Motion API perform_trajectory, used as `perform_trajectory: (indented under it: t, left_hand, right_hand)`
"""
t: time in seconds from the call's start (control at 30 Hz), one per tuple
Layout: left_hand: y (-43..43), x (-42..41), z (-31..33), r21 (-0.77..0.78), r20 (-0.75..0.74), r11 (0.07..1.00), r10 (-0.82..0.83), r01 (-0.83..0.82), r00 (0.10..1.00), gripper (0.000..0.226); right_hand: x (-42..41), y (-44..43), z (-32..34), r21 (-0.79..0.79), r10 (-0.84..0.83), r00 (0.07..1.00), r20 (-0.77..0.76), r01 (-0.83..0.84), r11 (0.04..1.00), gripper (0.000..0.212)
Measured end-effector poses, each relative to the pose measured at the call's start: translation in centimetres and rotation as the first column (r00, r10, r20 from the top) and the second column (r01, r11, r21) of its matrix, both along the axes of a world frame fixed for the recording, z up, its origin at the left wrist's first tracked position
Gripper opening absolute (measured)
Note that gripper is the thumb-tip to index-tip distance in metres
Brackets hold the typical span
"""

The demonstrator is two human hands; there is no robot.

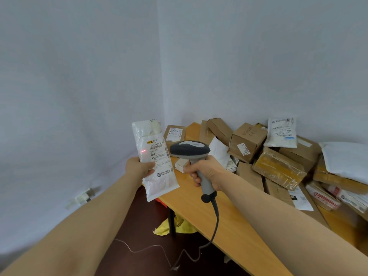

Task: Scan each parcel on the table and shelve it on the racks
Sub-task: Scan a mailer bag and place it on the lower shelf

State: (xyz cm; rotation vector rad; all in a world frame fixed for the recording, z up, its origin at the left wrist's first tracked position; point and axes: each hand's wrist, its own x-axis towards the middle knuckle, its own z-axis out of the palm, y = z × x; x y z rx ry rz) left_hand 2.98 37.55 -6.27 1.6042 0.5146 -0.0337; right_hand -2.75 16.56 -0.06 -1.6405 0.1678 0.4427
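Observation:
My left hand [139, 168] grips a long white padded mailer [154, 156] by its left edge and holds it upright, label facing me. A red laser dot shows on the mailer just left of the label. My right hand [205, 171] is wrapped around the handle of a grey barcode scanner [191, 151], whose head points left at the mailer from close by. The scanner's cable [215, 222] hangs down off the table edge to the floor.
A wooden table [229, 222] runs from the room corner toward the lower right. Piled at its back and right are several cardboard boxes [249, 140], a taped box [278, 168] and white mailers [281, 132]. A yellow bag [179, 226] lies under the table. No racks are in view.

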Motion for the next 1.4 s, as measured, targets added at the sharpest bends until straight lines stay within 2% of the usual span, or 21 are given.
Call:
perform_trajectory:
  t: [0.27,0.4,0.5,0.63,0.7,0.8,0.97,1.07,1.23,1.4]
  left_hand:
    - [0.3,-0.2,0.2,0.004,-0.014,1.0,0.01,-0.01,1.0,0.034]
    - [0.3,-1.2,0.7,-0.018,-0.015,0.999,0.036,-0.037,0.999,0.027]
    - [0.7,-2.5,1.0,-0.048,-0.025,0.997,0.061,-0.062,0.998,0.024]
    - [2.6,-5.8,0.1,0.002,-0.065,0.996,0.089,-0.089,0.994,0.03]
    - [3.9,-8.2,-1.3,-0.001,-0.097,0.992,0.123,-0.123,0.988,0.034]
    - [6.0,-12.7,-3.3,-0.01,-0.177,0.982,0.183,-0.188,0.967,0.033]
    - [9.9,-20.4,-5.1,-0.06,-0.299,0.973,0.194,-0.222,0.934,0.033]
    - [12.3,-24.3,-5.1,-0.068,-0.337,0.979,0.16,-0.194,0.928,0.046]
    - [16.6,-32.4,-4.5,-0.104,-0.345,0.981,0.118,-0.163,0.931,0.045]
    - [23.8,-45.1,-4.4,-0.077,-0.395,0.98,0.139,-0.183,0.908,0.05]
  right_hand:
    - [-0.1,0.3,0.0,-0.018,0.013,1.0,-0.012,-0.013,1.0,0.013]
    - [-0.2,0.6,0.1,0.032,-0.002,1.0,0.0,0.002,0.999,0.014]
    - [0.0,1.0,-0.3,0.127,-0.065,0.998,-0.002,0.065,0.99,0.011]
    - [1.3,1.8,-2.3,0.141,-0.176,0.984,-0.005,0.175,0.975,0.025]
    - [2.0,3.1,-3.9,0.167,-0.172,0.984,-0.048,0.178,0.97,0.028]
    - [1.3,6.1,-6.8,0.162,-0.084,0.99,-0.111,0.101,0.982,0.025]
    - [-3.5,12.5,-10.2,0.205,0.108,0.981,-0.163,-0.073,0.976,0.038]
    - [-5.9,16.0,-9.8,0.214,0.143,0.984,-0.103,-0.118,0.97,0.037]
    - [-10.7,22.0,-7.9,0.187,0.26,0.966,-0.018,-0.252,0.95,0.022]
    - [-20.9,30.5,-7.7,0.11,0.437,0.899,-0.01,-0.433,0.895,0.025]
